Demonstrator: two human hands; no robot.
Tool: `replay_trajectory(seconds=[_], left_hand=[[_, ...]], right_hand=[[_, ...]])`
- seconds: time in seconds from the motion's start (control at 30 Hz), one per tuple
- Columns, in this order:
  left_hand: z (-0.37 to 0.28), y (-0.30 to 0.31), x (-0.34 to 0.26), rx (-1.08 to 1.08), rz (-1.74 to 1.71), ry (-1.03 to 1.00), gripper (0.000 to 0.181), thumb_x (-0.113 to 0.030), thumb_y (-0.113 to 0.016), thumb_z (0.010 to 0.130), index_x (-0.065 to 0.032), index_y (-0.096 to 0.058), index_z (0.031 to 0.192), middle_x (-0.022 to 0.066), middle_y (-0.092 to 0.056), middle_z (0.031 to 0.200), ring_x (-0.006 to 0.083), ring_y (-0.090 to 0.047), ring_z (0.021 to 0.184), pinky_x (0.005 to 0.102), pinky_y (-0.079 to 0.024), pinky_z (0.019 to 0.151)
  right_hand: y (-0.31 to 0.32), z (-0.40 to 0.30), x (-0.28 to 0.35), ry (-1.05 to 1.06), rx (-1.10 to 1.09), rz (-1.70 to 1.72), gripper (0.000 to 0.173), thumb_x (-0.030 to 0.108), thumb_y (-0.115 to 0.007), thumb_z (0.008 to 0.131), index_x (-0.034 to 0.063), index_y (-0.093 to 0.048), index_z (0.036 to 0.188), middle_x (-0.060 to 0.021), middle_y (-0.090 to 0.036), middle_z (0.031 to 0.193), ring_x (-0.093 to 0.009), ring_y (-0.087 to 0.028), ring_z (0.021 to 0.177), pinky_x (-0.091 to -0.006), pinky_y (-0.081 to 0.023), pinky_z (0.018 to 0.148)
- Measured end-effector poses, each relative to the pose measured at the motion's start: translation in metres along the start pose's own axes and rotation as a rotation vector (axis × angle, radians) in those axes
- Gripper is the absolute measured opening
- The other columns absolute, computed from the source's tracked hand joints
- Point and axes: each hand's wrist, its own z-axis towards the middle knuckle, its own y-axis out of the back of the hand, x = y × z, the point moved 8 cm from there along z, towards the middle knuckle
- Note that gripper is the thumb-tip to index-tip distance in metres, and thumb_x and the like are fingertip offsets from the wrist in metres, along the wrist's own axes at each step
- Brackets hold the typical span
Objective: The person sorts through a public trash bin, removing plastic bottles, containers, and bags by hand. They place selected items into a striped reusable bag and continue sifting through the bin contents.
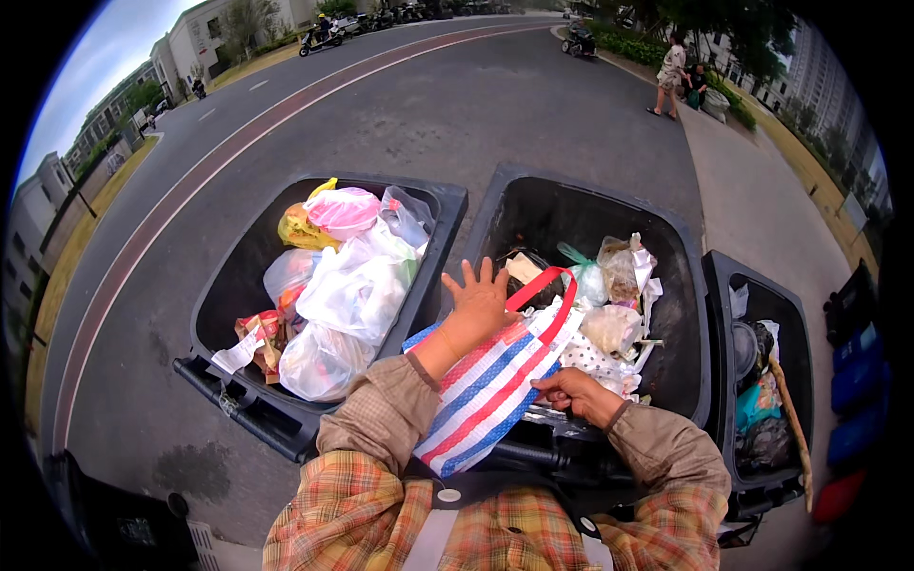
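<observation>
A red, white and blue striped woven plastic bag (493,385) rests against the near rim of the middle wheeled bin (685,314), its red strap handle (558,321) standing up over the rubbish. Spread fingers mark my left hand (480,303), which lies over the bag's upper part, holding nothing that I can see. Between thumb and fingers, my right hand (577,394) pinches the bag's right edge. Inside that bin are a tied clear bag (613,327), a dotted white bag (591,359) and loose papers. The bag's mouth is partly hidden by my left hand.
To the left, another bin (239,264) holds white, pink and yellow plastic bags. A smaller bin (810,371) at right has a wooden stick (789,428) leaning out. People (673,75) are near the far kerb. A scooter rider (323,32) is on the road.
</observation>
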Motion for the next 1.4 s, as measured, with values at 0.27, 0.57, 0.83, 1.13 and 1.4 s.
replay_trajectory(seconds=[0.27, 0.57, 0.83, 1.13, 1.4], left_hand=[[-0.108, -0.005, 0.078, 0.298, -0.292, 0.123, 0.09, -0.058, -0.064, 0.076, 0.0051, -0.037, 0.133, 0.0279, -0.053, 0.113, 0.0428, -0.053, 0.103, 0.0451, -0.043, 0.088], [-0.137, 0.021, 0.057, 0.004, -0.214, 0.119, 0.054, -0.047, -0.067, 0.077, -0.0024, -0.054, 0.105, 0.0185, -0.051, 0.09, 0.0361, -0.051, 0.084, 0.0449, -0.041, 0.073], [-0.067, 0.016, 0.093, 0.18, -0.739, 0.059, 0.036, -0.034, -0.075, 0.077, -0.0022, -0.059, 0.086, 0.0097, -0.056, 0.094, 0.0159, -0.055, 0.084, 0.0303, -0.046, 0.069], [-0.035, -0.001, 0.101, 0.081, -0.647, -0.024, 0.034, -0.032, -0.062, 0.088, -0.0002, -0.057, 0.076, 0.0103, -0.055, 0.063, 0.0168, -0.052, 0.057, 0.0326, -0.042, 0.055], [-0.059, -0.019, 0.095, 0.162, -0.574, -0.001, 0.04, -0.039, -0.053, 0.093, 0.0007, -0.051, 0.091, 0.015, -0.057, 0.069, 0.0267, -0.059, 0.066, 0.0371, -0.046, 0.06]], right_hand=[[0.022, 0.01, -0.008, -0.061, 0.013, -0.185, 0.016, 0.021, -0.055, 0.091, 0.0096, -0.052, 0.103, -0.0097, -0.061, 0.076, -0.005, -0.042, 0.048, -0.0158, -0.022, 0.033], [-0.016, -0.019, 0.024, 0.131, 0.203, 0.071, 0.033, 0.04, -0.066, 0.085, 0.0083, -0.058, 0.088, 0.0013, -0.055, 0.064, -0.003, -0.037, 0.044, -0.0167, -0.019, 0.034], [-0.029, -0.032, 0.073, 0.458, 0.13, -0.008, 0.024, 0.018, -0.073, 0.079, 0.0061, -0.058, 0.094, 0.0031, -0.056, 0.064, 0.001, -0.032, 0.037, -0.0158, -0.021, 0.032], [-0.011, 0.02, 0.046, 0.378, 0.029, 0.083, 0.038, 0.044, -0.073, 0.077, 0.0114, -0.057, 0.088, 0.006, -0.047, 0.058, -0.002, -0.028, 0.037, -0.0196, -0.012, 0.034], [0.047, 0.059, 0.045, 0.595, -0.178, 0.167, 0.028, 0.025, -0.069, 0.084, 0.0037, -0.06, 0.1, -0.0039, -0.064, 0.088, -0.011, -0.06, 0.073, -0.0244, -0.048, 0.064]])
